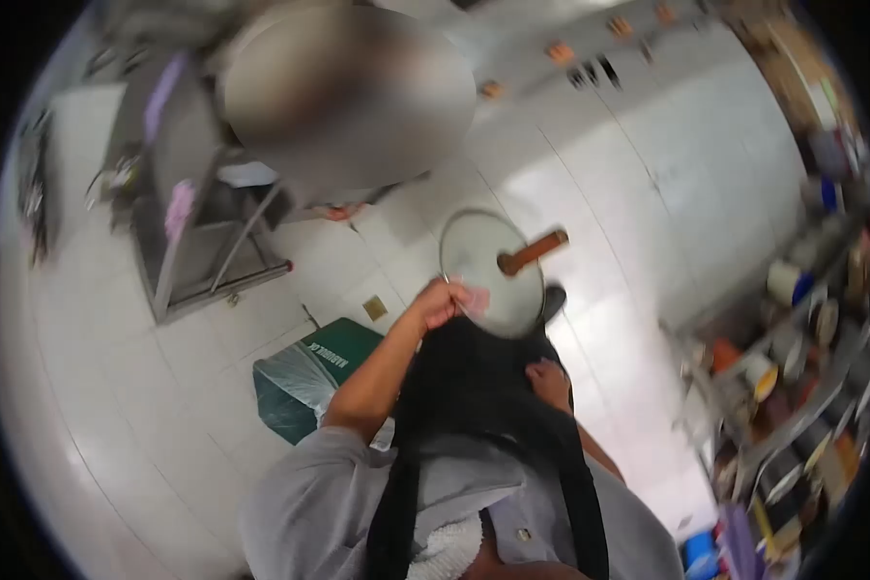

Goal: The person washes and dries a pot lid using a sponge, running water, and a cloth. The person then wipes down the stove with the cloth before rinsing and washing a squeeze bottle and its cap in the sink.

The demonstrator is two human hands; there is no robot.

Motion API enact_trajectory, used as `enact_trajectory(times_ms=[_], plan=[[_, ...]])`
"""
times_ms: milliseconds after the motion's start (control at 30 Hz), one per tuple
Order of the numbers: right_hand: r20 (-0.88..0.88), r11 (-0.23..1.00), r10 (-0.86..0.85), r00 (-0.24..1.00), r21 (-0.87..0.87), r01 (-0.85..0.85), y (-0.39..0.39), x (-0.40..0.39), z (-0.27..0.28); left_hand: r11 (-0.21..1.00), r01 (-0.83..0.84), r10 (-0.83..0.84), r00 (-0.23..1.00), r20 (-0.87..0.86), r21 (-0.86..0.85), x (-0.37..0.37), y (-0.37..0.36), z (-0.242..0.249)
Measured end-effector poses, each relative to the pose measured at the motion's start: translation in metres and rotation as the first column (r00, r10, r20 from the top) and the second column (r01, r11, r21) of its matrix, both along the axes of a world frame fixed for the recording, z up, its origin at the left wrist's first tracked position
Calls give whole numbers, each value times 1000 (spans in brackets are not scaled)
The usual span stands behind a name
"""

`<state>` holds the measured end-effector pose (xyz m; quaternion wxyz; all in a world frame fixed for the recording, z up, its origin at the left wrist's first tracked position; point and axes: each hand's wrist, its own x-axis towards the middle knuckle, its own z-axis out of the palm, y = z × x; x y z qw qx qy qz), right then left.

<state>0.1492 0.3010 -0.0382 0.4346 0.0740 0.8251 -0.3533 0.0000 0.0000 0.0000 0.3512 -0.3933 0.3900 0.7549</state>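
My left hand (442, 302) grips the near-left rim of a round, pale lid-like disc (483, 237). A brown wooden handle (535, 251) stands up from the disc and reaches past its far-right edge. A pinkish patch shows on the disc beside my fingers; I cannot make out what it is. The disc is held out in front of my black apron (474, 387). My right hand (549, 382) is lower, close against the apron's right side, its fingers curled in and nothing visible in them.
A green bin-like container (343, 348) with clear plastic over it stands on the tiled floor at left. Beyond it is a grey metal table frame (169, 280). Cluttered shelves (793, 377) line the right. A large blurred oval hides the upper middle.
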Motion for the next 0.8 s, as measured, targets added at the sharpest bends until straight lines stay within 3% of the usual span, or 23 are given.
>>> enact_trajectory(times_ms=[33,67,100,167,267,400,533,600,733,800], plan=[[-42,998,65,997,-14,-65,1,-4,-19,996,-70,74,994,78,-51,3,-1,16],[77,993,102,992,-74,-96,2,-9,-39,988,-43,56,995,83,-147,8,-4,27],[75,989,145,986,-48,-142,-34,-47,0,983,-50,45,998,-31,-175,-2,-57,92],[6,916,399,917,-41,-399,-47,-23,-60,956,-174,178,984,-2,-235,34,-101,129],[-56,773,589,806,-251,-582,-63,-39,-32,885,-365,357,931,-83,-291,99,-167,179],[-89,652,731,677,-205,-730,-161,-93,-14,784,-550,489,832,-261,-287,186,-276,267],[-146,559,802,580,-161,-813,-288,-134,3,627,-703,520,698,-492,-334,256,-355,362],[-151,532,816,558,-180,-827,-354,-148,16,591,-781,469,537,-701,-203,297,-402,369],[-94,563,782,616,-317,-763,-487,-157,55,474,-875,434,324,-841,-92,304,-469,390],[-15,616,743,669,-376,-692,-545,-158,103,463,-886,400,196,-896,13,290,-509,391]])
